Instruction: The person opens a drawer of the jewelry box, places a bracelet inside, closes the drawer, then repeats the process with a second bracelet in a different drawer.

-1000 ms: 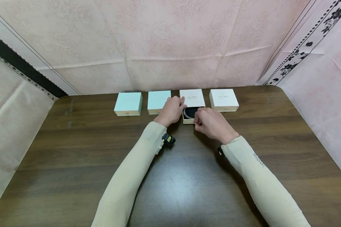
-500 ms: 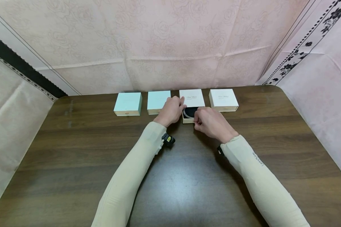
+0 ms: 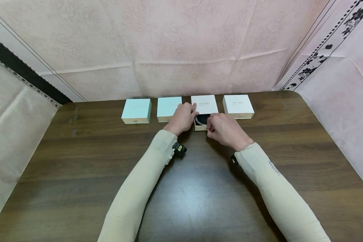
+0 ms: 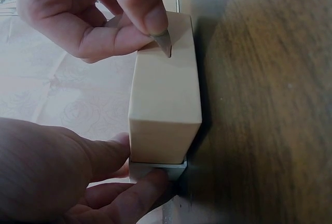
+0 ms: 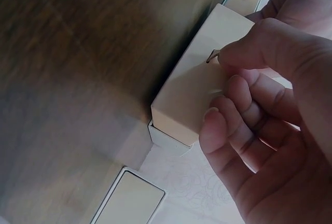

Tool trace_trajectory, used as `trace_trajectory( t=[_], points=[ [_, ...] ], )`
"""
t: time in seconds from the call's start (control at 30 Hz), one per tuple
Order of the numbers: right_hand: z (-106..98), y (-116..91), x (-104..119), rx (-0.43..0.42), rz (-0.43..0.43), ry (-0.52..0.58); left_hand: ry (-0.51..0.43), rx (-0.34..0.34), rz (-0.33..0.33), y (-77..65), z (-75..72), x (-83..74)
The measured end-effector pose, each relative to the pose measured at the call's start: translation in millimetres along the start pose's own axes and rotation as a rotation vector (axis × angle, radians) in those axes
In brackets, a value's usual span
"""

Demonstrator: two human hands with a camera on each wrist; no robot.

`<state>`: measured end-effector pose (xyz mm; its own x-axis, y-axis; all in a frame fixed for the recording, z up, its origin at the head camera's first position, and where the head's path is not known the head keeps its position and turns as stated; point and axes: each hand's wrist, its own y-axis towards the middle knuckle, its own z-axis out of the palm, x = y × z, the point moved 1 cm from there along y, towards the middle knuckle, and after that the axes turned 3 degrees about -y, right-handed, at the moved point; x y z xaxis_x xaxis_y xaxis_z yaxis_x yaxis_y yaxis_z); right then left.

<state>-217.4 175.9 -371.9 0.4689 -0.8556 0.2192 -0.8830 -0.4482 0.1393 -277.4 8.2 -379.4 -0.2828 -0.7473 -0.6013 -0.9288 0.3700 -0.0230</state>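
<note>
A white drawer box [image 3: 204, 103] stands third from the left in the row, its cream drawer [image 4: 165, 89] partly pulled out toward me. In the drawer lies something black and round-edged [image 3: 202, 119] with a pale curved rim; my right hand hides part of it. My left hand [image 3: 183, 117] holds the box's outer sleeve at its left side, thumb and fingers on either side in the left wrist view. My right hand [image 3: 227, 132] pinches the small ribbon pull tab [image 5: 212, 56] on the drawer front between thumb and forefinger.
Another white box [image 3: 238, 106] stands to the right. Two mint-green boxes, the outer one [image 3: 136, 110] and the nearer one [image 3: 168, 106], stand to the left. All line the far edge of the brown wooden table [image 3: 181, 201], before a pale floral cloth [image 3: 175, 43].
The drawer has slid slightly back into its sleeve, and my right hand has moved a little away from me with it. My left hand has stayed in place.
</note>
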Motion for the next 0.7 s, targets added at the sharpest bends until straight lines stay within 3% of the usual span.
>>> trace_trajectory(
  t=[0.7],
  points=[
    [0.9, 4.6, -2.5, 0.013, 0.016, 0.008, -0.011, -0.001, -0.009, 0.7, 0.5, 0.9]
  ],
)
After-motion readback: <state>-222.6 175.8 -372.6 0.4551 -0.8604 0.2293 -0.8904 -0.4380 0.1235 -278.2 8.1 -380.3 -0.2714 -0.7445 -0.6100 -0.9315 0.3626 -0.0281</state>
